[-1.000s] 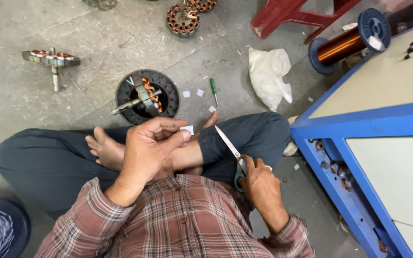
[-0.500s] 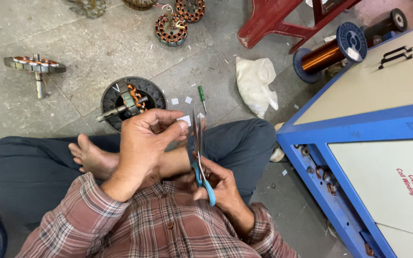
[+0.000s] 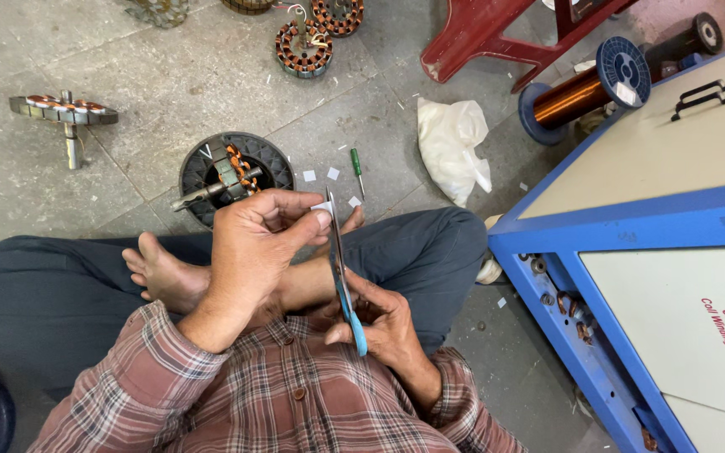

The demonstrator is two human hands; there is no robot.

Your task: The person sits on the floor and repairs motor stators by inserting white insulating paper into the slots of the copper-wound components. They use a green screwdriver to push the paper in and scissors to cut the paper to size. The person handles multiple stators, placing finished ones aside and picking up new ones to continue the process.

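Note:
I sit cross-legged on the floor. My left hand [image 3: 258,239] pinches a small white paper piece [image 3: 322,207] between thumb and fingers. My right hand [image 3: 383,323] grips blue-handled scissors [image 3: 341,268], blades pointing up and away, their tips meeting the paper piece. Both hands hover over my lap and bare foot [image 3: 161,273]. Just beyond my left hand a black round motor stator [image 3: 224,172] with copper windings and a shaft lies on the floor.
Small white paper bits [image 3: 320,174] and a green screwdriver [image 3: 357,168] lie by the stator. Other wound stators [image 3: 304,46] and a rotor [image 3: 65,113] lie farther off. A white plastic bag [image 3: 451,147], copper wire spool [image 3: 585,92], red stool [image 3: 505,38] and blue machine [image 3: 656,260] are at right.
The scissors swung from slanting out to the right to standing upright against the paper piece in my left hand. My right hand moved in toward my left.

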